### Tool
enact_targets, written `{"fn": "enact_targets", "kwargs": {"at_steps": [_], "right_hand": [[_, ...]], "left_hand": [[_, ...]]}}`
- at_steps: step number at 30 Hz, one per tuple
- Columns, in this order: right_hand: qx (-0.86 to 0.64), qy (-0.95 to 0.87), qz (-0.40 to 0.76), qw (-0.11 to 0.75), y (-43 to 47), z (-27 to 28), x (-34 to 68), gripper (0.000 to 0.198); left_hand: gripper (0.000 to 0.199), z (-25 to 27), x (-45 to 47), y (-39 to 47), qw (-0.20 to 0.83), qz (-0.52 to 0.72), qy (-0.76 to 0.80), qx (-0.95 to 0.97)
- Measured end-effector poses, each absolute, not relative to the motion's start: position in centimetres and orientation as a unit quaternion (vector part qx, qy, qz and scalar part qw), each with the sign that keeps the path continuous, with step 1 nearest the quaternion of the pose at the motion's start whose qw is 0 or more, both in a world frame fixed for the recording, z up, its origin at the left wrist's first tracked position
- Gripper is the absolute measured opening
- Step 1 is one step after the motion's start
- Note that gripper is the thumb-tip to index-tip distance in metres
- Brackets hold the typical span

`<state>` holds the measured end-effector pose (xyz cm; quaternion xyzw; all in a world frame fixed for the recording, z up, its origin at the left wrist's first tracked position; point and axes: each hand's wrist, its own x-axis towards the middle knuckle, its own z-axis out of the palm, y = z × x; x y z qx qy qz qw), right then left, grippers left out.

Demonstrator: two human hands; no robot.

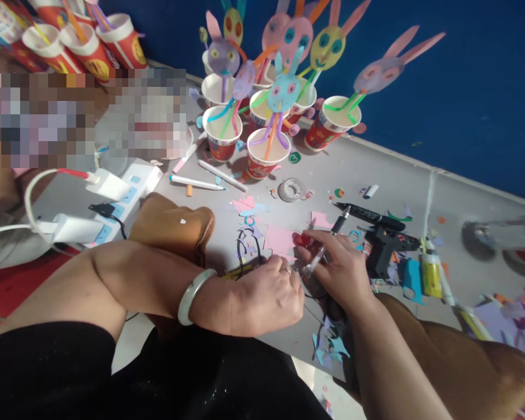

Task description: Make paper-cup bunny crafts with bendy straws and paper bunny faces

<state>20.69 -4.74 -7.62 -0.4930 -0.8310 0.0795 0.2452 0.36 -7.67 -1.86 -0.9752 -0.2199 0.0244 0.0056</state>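
Observation:
My left hand, with a pale bangle at its wrist, is closed in a fist low over the grey table. What its fingers hold, if anything, is hidden. Just to its right, my right hand grips a clear-barrelled pen that slants up to the right. A small red thing shows by the right fingertips; its kind is unclear. Pink paper lies flat beyond both hands, and a thin black cable loops beside the left one.
Paper cups with rabbit-faced figures on straws stand at the back. A black glue gun, a marker, a tape roll and a yellow bottle lie around. A power strip is at left, near a blurred-out person.

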Motion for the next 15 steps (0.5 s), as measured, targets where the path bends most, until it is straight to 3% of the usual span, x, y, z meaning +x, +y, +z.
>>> {"fn": "enact_targets", "kwargs": {"at_steps": [7,15], "right_hand": [[-0.472,-0.837,0.076,0.266,-4.6,-7.7,20.3,0.014],[-0.490,-0.819,0.110,0.277,-4.8,-7.8,20.3,0.017]], "left_hand": [[0.079,-2.8,0.7,-6.6,0.008,0.125,-0.325,-0.937],[0.083,-3.8,0.6,-7.1,0.009,0.122,-0.310,-0.943]]}}
